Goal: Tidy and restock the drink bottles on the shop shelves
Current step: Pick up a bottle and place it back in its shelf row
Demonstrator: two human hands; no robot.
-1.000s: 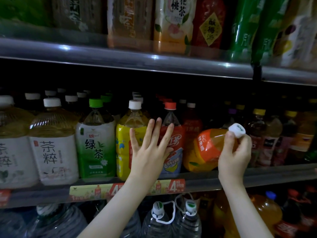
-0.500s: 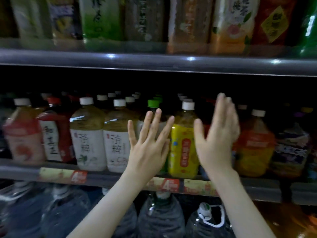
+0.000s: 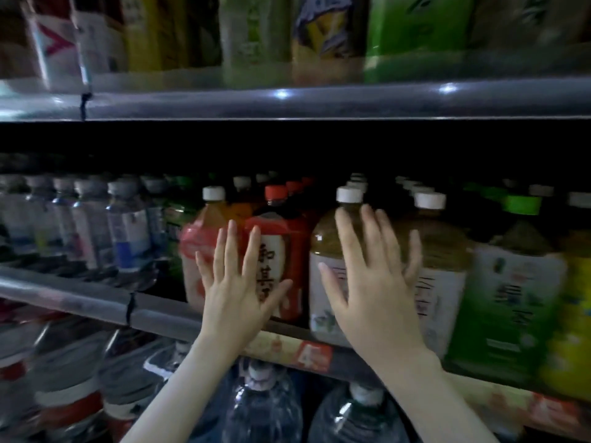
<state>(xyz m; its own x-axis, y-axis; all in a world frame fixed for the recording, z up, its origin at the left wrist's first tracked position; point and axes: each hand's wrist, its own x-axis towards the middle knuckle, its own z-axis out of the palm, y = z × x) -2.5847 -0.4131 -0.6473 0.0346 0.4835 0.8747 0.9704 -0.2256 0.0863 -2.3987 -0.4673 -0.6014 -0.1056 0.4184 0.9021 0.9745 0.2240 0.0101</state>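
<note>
Both my hands are raised flat in front of the middle shelf. My left hand, fingers spread and straight, lies over a red-labelled bottle with a red cap and next to a pink-labelled orange bottle. My right hand, also flat with spread fingers, covers a brown tea bottle with a white label and white cap. A second brown tea bottle stands right of it. Neither hand holds anything; whether they touch the bottles is unclear.
Clear water bottles fill the shelf's left part. A green-labelled bottle and a yellow one stand at the right. Large water jugs sit below. More bottles line the upper shelf.
The view has swung left along the shelf. My right hand let go of the orange bottle's cap a second ago, and both flat hands have shifted left to the red and brown tea bottles.
</note>
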